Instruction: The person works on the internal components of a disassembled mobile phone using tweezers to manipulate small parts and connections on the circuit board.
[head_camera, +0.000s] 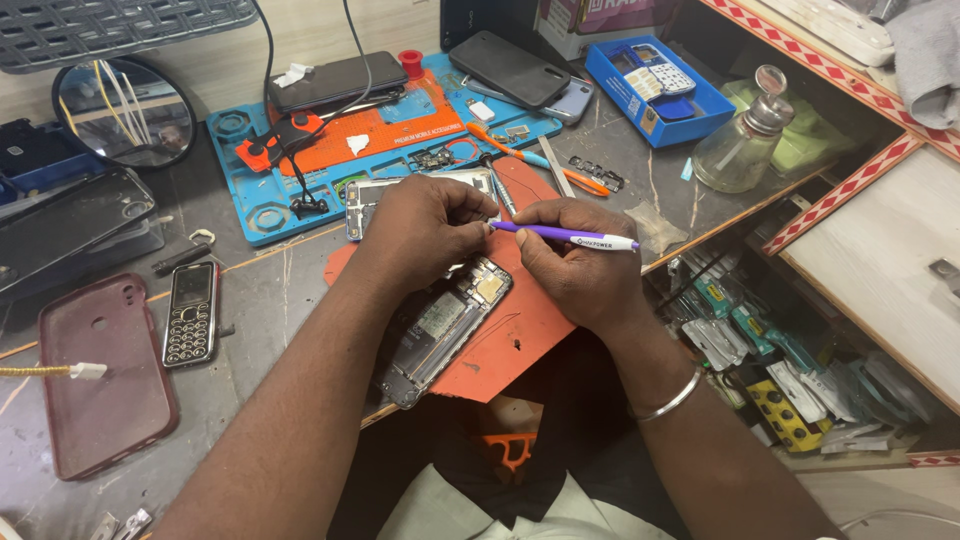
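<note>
Near the bench's front edge, an opened phone lies on an orange mat, where the left hand pinches a small part above it, seemingly steadying it, while the right hand grips a purple-handled screwdriver pointing its tip there.

A phone repair shop: blue repair mat, opened phone, probably spare-part packets (under the counter).
</note>
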